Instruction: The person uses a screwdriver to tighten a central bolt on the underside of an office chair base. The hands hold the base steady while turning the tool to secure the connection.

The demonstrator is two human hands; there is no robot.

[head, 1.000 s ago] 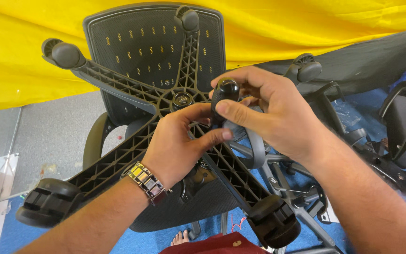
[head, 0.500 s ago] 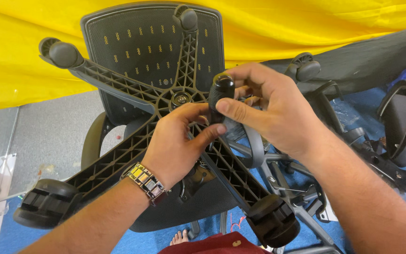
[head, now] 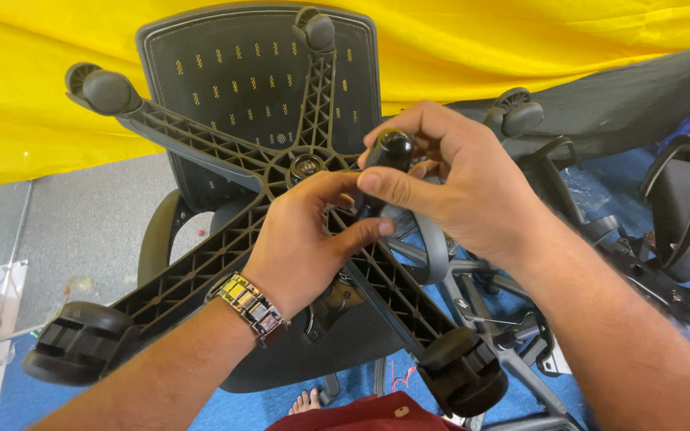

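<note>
Both hands raised over upturned chair base [head: 225, 247]. Right hand [head: 457, 187] and left hand [head: 305, 243] fingers clamp black caster [head: 386, 156] above hub. Blue floor [head: 640, 319], yellow sheet [head: 521, 40] behind.

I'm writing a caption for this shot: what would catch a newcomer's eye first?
Both hands meet at centre frame: the right hand and left hand grip a small black caster. Behind them spreads the black ribbed star base of an upturned office chair, wheels at its tips. A bright yellow sheet fills the background.
</note>
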